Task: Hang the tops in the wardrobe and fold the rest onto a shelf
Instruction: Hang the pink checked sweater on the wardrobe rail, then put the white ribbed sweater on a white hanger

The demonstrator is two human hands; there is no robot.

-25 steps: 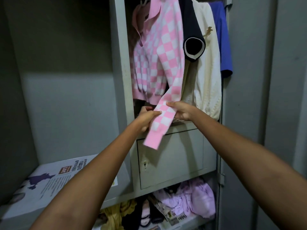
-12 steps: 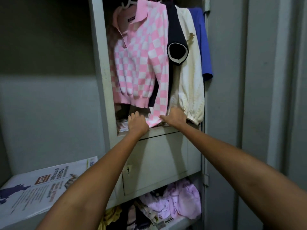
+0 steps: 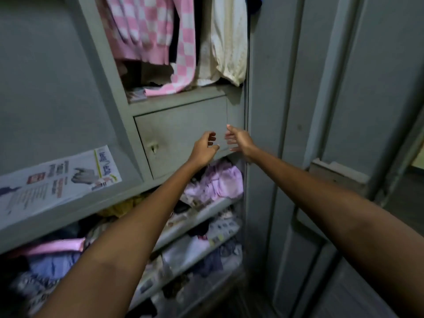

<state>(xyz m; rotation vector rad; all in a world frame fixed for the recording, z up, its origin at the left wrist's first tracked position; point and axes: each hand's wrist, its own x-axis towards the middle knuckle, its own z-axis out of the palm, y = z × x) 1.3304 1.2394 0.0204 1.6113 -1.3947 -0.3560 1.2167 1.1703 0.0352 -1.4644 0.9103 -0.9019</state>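
Now both hands have let go of the pink checked top, which half a second ago they were touching at its sleeve. My left hand hovers in front of the grey drawer front with its fingers loosely curled and nothing in them; my right hand is just beside it, fingers spread and relaxed, also holding nothing. The top hangs in the wardrobe next to a cream top, and its sleeve end lies on the ledge above the drawer. My view has dropped since then, so the lower shelves of heaped clothes show, with a lilac garment under the drawer and a newspaper on the left shelf.
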